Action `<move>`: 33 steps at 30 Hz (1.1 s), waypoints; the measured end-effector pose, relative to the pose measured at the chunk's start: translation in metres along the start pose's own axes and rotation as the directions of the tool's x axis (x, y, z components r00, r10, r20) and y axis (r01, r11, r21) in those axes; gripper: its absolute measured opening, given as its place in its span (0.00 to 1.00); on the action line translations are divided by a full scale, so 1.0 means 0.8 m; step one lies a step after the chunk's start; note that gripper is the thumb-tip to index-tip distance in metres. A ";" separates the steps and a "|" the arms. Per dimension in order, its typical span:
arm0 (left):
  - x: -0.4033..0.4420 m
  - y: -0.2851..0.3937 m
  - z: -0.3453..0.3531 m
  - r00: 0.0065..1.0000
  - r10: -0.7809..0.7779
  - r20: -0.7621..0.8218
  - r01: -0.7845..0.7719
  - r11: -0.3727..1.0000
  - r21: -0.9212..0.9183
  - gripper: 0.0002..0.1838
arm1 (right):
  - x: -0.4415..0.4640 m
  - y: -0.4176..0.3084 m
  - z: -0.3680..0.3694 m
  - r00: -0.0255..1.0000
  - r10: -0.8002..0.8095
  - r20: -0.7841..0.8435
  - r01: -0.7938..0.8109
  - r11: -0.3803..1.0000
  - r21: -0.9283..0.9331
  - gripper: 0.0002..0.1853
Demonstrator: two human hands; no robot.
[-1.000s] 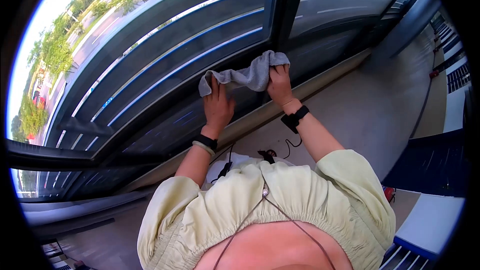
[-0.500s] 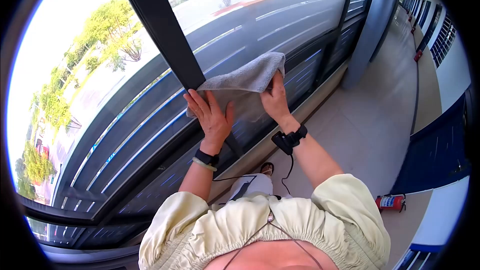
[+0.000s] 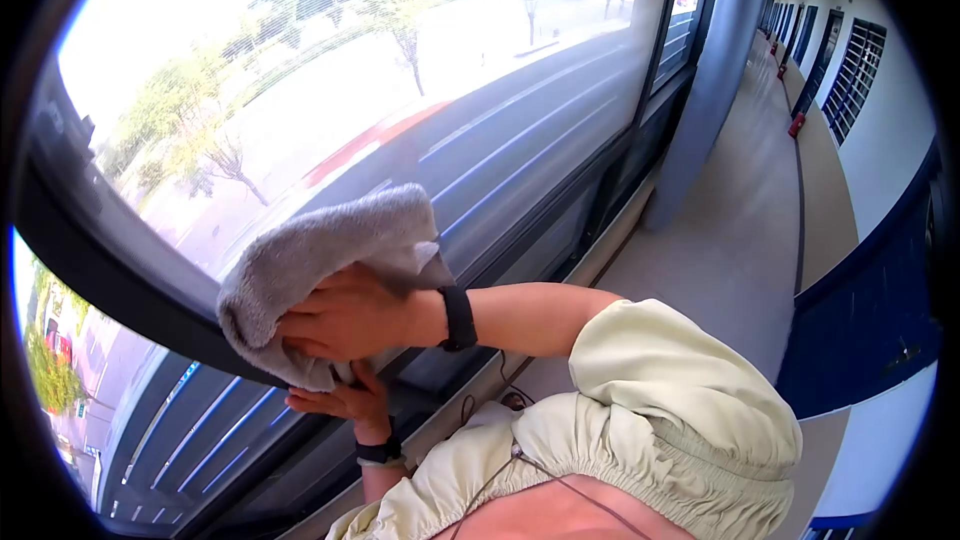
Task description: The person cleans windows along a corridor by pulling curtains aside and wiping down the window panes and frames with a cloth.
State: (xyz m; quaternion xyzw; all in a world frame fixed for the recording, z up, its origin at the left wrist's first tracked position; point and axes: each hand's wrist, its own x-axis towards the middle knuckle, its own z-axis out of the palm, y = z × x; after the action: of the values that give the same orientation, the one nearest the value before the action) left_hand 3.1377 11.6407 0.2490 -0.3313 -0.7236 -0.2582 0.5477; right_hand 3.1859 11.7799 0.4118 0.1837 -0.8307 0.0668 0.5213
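A grey cloth [image 3: 330, 235] is bunched against the dark window frame [image 3: 140, 290] and the lower part of the glass pane [image 3: 400, 140]. My right hand [image 3: 350, 315] reaches across to the left and grips the cloth, its fingers bent into the folds. Just below it is my left hand [image 3: 345, 402], fingers stretched out to the left and thumb raised, close to the cloth's lower edge. Whether the left fingertips touch the frame or the cloth I cannot tell. A black band [image 3: 458, 318] circles my right wrist.
On the right a long corridor floor [image 3: 700, 230] runs back past a grey pillar [image 3: 715, 90]. A dark blue door [image 3: 850, 290] stands in the wall. Red fire extinguishers, one nearer [image 3: 797, 126], line the wall. Outside are slatted railings and trees.
The cloth and my right hand have moved left and down onto the frame. My left hand has come off the cloth's left side and is now lower. The view has shifted.
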 end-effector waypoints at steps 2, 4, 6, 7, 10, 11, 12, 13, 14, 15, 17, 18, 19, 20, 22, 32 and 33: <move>-0.003 0.011 0.003 0.998 -0.054 -0.034 0.055 0.998 0.032 0.43 | -0.010 0.008 0.009 0.951 0.014 0.308 -0.087 0.971 0.225 0.22; 0.015 0.034 0.001 0.984 -0.165 -0.061 0.165 0.986 -0.002 0.41 | -0.005 0.019 0.010 0.965 -0.161 0.207 0.127 0.978 0.165 0.25; 0.017 0.056 0.001 0.969 -0.242 -0.048 0.240 0.970 -0.046 0.39 | 0.000 0.024 -0.005 0.967 -0.162 0.196 0.112 0.964 0.242 0.25; 0.018 0.069 0.004 0.962 -0.270 -0.037 0.267 0.961 -0.075 0.37 | 0.004 0.027 -0.017 0.970 -0.074 0.232 -0.011 0.938 0.346 0.24; 0.031 0.092 0.009 0.844 -0.454 0.285 0.515 0.835 -0.195 0.34 | 0.005 0.063 -0.052 0.874 0.117 0.471 -0.453 0.546 0.704 0.27; 0.039 0.101 0.011 0.803 -0.474 0.361 0.574 0.778 -0.256 0.34 | 0.001 0.073 -0.057 0.911 0.106 0.399 -0.374 0.621 0.689 0.27; 0.050 0.111 0.012 0.756 -0.490 0.434 0.635 0.711 -0.302 0.33 | -0.002 0.084 -0.065 0.942 0.088 0.324 -0.292 0.691 0.662 0.27; 0.066 0.127 0.022 0.762 -0.486 0.428 0.641 0.660 -0.391 0.33 | -0.005 0.102 -0.075 0.948 0.019 0.317 -0.216 0.770 0.600 0.25; 0.081 0.142 0.033 0.797 -0.467 0.383 0.599 0.688 -0.409 0.33 | -0.005 0.119 -0.083 0.951 0.001 0.308 -0.180 0.815 0.552 0.26; 0.096 0.157 0.044 0.830 -0.446 0.335 0.556 0.716 -0.423 0.33 | -0.002 0.135 -0.096 0.954 -0.017 0.300 -0.142 0.854 0.500 0.27; 0.126 0.185 0.068 0.925 -0.339 0.172 0.377 0.881 -0.286 0.33 | 0.004 0.170 -0.138 0.936 0.081 0.341 -0.239 0.859 0.453 0.27; 0.141 0.198 0.080 0.956 -0.278 0.093 0.292 0.934 -0.206 0.34 | 0.005 0.189 -0.157 0.935 0.090 0.343 -0.233 0.885 0.403 0.28; 0.157 0.216 0.089 0.976 -0.217 0.023 0.218 0.965 -0.147 0.34 | 0.000 0.209 -0.177 0.940 0.089 0.329 -0.202 0.923 0.327 0.29; 0.170 0.234 0.098 0.988 -0.150 -0.040 0.146 0.986 -0.082 0.34 | -0.003 0.229 -0.197 0.950 0.085 0.301 -0.158 0.960 0.229 0.29; 0.193 0.275 0.118 0.993 -0.116 -0.021 0.113 0.989 -0.095 0.34 | -0.016 0.275 -0.235 0.959 0.059 0.275 -0.063 0.998 0.006 0.30; 0.243 0.505 0.218 0.962 0.162 0.218 -0.087 0.945 -0.316 0.25 | -0.182 0.459 -0.420 0.907 0.353 -0.229 -0.415 0.838 -0.355 0.31; 0.238 0.522 0.228 0.946 0.212 0.246 -0.124 0.936 -0.330 0.25 | -0.209 0.478 -0.425 0.908 0.326 -0.264 -0.411 0.820 -0.400 0.33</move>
State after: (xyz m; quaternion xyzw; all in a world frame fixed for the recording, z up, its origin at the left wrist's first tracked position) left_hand 3.3083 12.0833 0.3883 -0.5071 -0.7124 -0.2712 0.4022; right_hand 3.3941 12.2751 0.4459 -0.1124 -0.7914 -0.0089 0.6008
